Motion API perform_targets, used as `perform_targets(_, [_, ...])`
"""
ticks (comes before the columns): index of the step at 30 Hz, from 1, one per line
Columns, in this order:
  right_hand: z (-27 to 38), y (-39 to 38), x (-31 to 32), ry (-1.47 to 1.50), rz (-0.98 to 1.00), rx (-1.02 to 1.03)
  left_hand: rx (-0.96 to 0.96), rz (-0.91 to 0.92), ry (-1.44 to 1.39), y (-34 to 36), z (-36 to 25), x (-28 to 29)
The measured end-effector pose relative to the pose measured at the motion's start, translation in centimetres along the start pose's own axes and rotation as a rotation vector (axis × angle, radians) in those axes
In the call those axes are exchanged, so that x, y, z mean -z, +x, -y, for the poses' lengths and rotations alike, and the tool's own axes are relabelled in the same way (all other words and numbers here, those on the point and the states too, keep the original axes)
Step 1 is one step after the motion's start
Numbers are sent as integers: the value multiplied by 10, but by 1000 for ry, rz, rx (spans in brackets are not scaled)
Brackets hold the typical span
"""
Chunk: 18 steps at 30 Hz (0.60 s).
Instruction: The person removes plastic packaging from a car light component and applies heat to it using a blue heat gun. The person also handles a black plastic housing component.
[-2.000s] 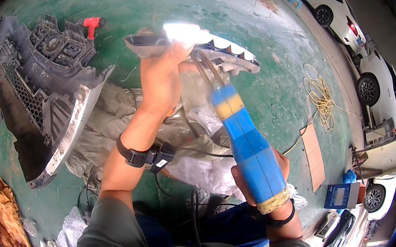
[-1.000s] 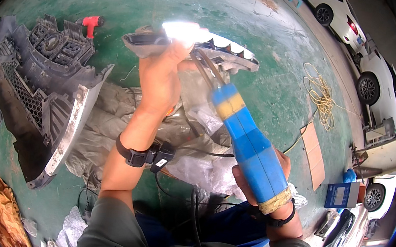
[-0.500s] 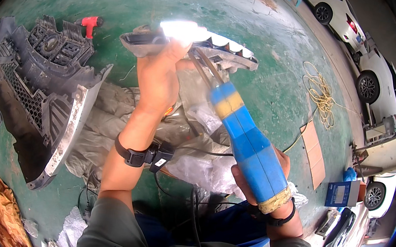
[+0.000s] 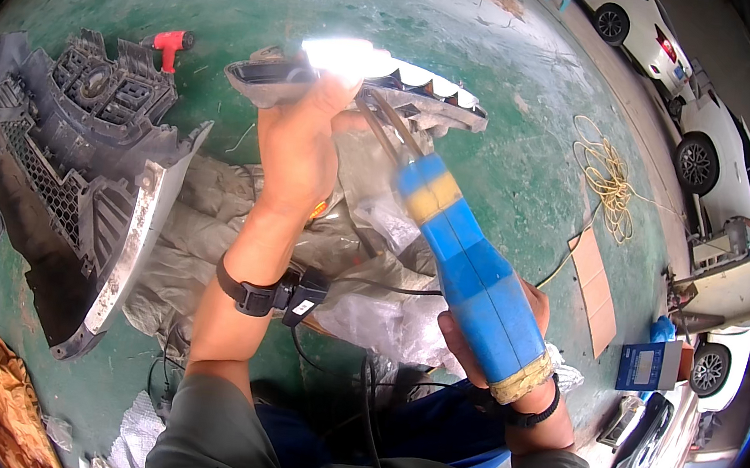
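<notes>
My left hand (image 4: 300, 144) grips a long grey plastic car trim piece (image 4: 367, 81) with a toothed edge, holding it up over the green floor; its top glares white in the light. My right hand (image 4: 513, 333) is closed around the handle of a blue heat gun (image 4: 470, 270) with a yellow band. The gun's metal nozzle points up at the trim piece, close to my left hand's fingers. A black strap with a small device sits on my left wrist.
A dark car bumper with grille (image 4: 71, 166) lies at the left beside a red tool (image 4: 171, 44). Crumpled grey sheeting (image 4: 204, 240) lies under my arms. A coiled yellow rope (image 4: 605, 174), cardboard (image 4: 593, 286), a blue box (image 4: 647, 364) and parked white cars (image 4: 696, 96) stand to the right.
The trim piece and both hands have shifted slightly to the left; the grips are unchanged.
</notes>
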State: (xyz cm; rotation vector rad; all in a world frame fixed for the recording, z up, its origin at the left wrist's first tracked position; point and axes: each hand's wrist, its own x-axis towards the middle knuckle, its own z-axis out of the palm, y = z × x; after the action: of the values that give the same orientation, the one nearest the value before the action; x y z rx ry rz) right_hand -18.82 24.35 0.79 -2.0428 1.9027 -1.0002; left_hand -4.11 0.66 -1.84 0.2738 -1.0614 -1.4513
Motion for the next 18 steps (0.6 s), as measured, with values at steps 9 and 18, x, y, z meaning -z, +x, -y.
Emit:
perform_targets(9, [-1, -1, 0, -20, -10, 25, -14, 6, 9, 0, 1, 1])
perform_targets(18, [-2, 1, 0, -51, -26, 93, -14, 7, -1, 0, 0, 1])
